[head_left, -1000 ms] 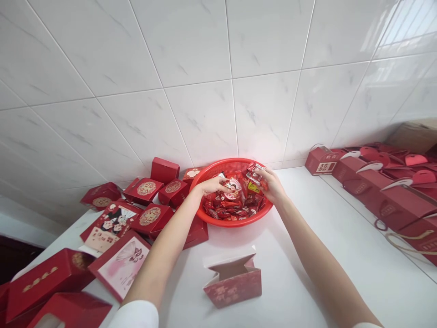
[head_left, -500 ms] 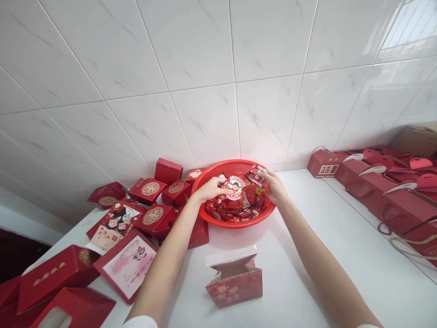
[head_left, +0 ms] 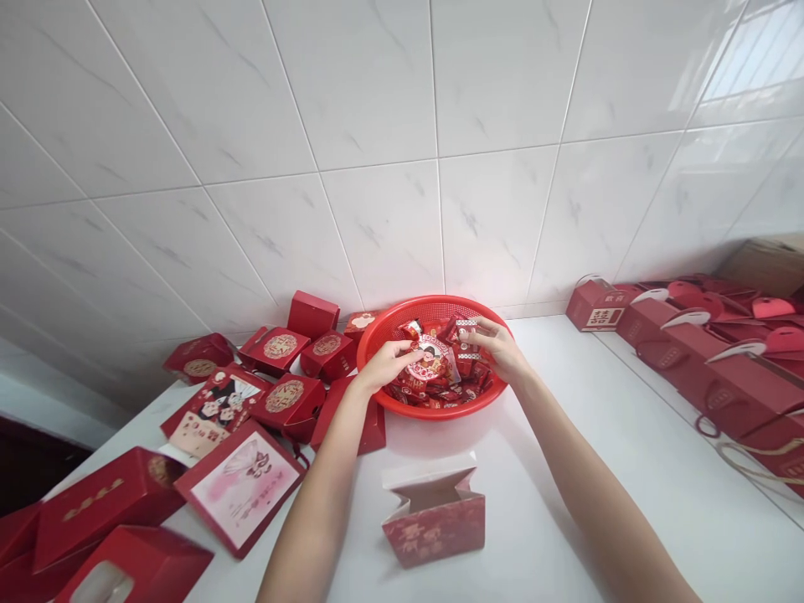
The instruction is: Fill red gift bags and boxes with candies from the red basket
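A red plastic basket (head_left: 433, 414) full of wrapped candies (head_left: 449, 392) stands against the tiled wall. My left hand (head_left: 384, 365) reaches over its left side, thumb and fingers closed on a round candy packet (head_left: 428, 360) with a cartoon figure printed on it. Over the right side of the basket, my right hand (head_left: 499, 345) pinches a red-and-white candy packet (head_left: 466, 337). Nearer to me, between my forearms, an open red paper box (head_left: 435, 529) stands upright with its mouth facing up. Its inside bottom is hidden.
Several red gift boxes (head_left: 289, 400) crowd the table's left side, among them a pink-fronted box (head_left: 242, 486) beside my left forearm. Rows of red handled boxes (head_left: 684, 356) line the right side. Behind them sits a brown carton (head_left: 766, 272).
My right hand has shifted slightly left and inward over the basket with its packet. My left hand has moved slightly down, still on the round packet.
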`<state>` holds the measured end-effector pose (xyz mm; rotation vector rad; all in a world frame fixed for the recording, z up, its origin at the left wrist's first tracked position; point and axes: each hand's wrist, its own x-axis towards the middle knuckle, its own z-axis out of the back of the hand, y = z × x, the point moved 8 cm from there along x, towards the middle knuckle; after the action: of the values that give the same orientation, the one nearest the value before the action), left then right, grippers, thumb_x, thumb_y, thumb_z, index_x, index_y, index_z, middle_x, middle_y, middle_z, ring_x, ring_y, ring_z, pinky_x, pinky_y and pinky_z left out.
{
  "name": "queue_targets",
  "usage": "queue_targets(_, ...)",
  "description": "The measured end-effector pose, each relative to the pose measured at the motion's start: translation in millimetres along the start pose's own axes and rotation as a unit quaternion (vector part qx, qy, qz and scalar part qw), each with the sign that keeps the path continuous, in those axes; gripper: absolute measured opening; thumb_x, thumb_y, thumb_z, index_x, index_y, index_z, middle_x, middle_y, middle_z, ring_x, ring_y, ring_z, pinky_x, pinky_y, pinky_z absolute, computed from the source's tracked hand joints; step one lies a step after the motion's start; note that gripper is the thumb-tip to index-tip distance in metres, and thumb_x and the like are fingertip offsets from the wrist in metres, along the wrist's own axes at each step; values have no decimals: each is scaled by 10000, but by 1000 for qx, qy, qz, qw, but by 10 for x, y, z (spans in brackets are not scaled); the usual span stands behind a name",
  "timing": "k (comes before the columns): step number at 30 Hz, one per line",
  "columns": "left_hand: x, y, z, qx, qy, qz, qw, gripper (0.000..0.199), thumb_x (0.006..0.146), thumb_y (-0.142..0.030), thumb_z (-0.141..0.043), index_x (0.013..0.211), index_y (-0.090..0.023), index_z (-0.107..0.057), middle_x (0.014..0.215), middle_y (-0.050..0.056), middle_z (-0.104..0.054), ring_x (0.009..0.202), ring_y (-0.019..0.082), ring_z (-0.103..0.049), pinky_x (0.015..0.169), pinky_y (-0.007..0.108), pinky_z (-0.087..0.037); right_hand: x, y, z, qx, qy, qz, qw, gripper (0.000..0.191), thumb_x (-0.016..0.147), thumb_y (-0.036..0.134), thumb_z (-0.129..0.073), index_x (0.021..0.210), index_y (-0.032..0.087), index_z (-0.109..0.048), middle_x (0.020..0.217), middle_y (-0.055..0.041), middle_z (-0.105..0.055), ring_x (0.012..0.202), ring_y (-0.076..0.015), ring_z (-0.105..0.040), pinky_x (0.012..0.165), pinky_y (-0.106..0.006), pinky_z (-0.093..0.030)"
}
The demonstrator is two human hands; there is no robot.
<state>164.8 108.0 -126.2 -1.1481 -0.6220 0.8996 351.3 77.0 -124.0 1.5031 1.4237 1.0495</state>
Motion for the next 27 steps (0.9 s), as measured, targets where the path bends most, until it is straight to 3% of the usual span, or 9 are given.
queue_targets(9,21,96,81,34,-51,0,998,506,732,-625,-684,831,-131,-728,876,82,-751,856,248,-684,774,326,-520,-14,-12,17,-57,-11,-19,998,361,593,434,-865,798,231,-648,790,5,-704,655,-146,-612,400,-193,-218)
queue_targets(11,6,47,107,50,-75,-22,996,495,751,-596,-686,954,-147,-730,1004,85,-750,966,258,-677,863,334,-519,-16,-11,-1,-75,-3,-13,997,369,607,457,-858,810,228,-652,777,-3,-707,630,-151,-614,405,-200,-256)
queue_targets(13,-18,-19,119,50,-99,-49,993,507,768,-565,-689,1078,-164,-704,1149,88,-718,1104,262,-639,963,336,-492,-22,-5,-60,-86,22,0,996,372,625,464,-850,837,223,-664,793,-18,-719,664,-172,-644,460,-224,-373)
queue_targets(16,-41,-77,11,14,-83,-55,995,555,801,-541,-678,1204,-162,-640,1217,108,-677,1121,263,-635,958,350,-508,-35,8,-162,-93,55,19,994,383,626,472,-850,834,211,-663,801,-26,-723,741,-201,-673,611,-287,-500)
queue_targets(19,-56,-103,-214,-24,-32,-33,999,638,793,-493,-719,1321,-179,-550,1150,110,-675,989,251,-679,834,354,-560,-46,10,-220,-136,53,33,989,410,624,527,-835,791,203,-648,709,-7,-683,677,-182,-636,603,-293,-489)
queue_targets(21,-66,-145,-317,-23,-32,-37,999,620,790,-449,-737,1322,-192,-547,1102,94,-678,962,243,-677,793,343,-569,-60,10,-269,-164,57,41,984,448,645,587,-797,792,192,-646,671,2,-647,643,-163,-598,571,-274,-456)
queue_targets(24,-73,-204,-364,-29,-58,-62,996,508,801,-390,-733,1243,-176,-599,1098,90,-675,982,242,-660,789,339,-574,-83,7,-321,-189,58,45,979,502,714,673,-689,767,178,-632,636,15,-585,613,-130,-539,551,-250,-420)
queue_targets(27,-66,-166,-340,-96,-67,-52,992,510,785,-362,-753,1226,-151,-606,1136,112,-666,1007,263,-652,766,359,-595,-94,-17,-276,-192,21,11,981,497,777,683,-617,729,189,-621,620,20,-540,570,-116,-488,513,-241,-392)
